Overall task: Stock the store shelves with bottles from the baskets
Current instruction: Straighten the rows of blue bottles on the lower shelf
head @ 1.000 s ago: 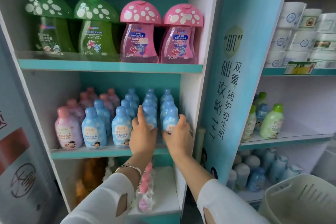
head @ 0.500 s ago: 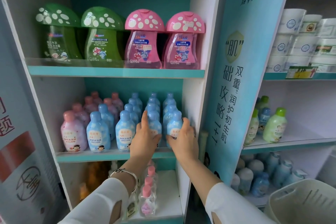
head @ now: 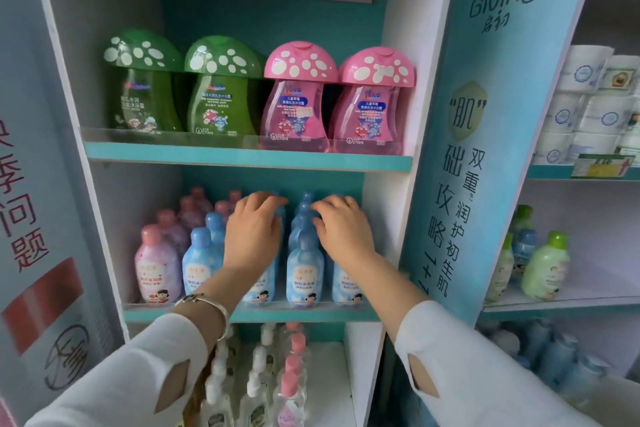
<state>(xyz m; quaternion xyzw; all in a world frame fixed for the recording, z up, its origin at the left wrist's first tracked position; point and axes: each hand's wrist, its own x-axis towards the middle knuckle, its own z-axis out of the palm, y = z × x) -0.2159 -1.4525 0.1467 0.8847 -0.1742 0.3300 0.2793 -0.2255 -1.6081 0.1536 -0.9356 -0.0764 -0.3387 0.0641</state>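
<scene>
To our right we see a tall light-blue printed display panel [head: 485, 166], standing upright, with "Giving" in dark outline letters near its top and columns of dark Chinese characters below. Beyond it are stacked white round jars with blue emblems [head: 585, 107], and a green-and-yellow paper label [head: 602, 166] sits just beneath them. At our left stands a pale panel with red characters [head: 24, 204].

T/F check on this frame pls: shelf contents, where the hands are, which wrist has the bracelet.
1. The top shelf holds two green mushroom bottles and two pink mushroom bottles. True.
2. The left hand and right hand reach onto the top shelf. False: both are over the blue bottles on the middle shelf.
3. On the middle shelf, the pink bottles stand left of the blue bottles. True.
4. The bracelet is on the right wrist. False: it is on the left wrist.
</scene>
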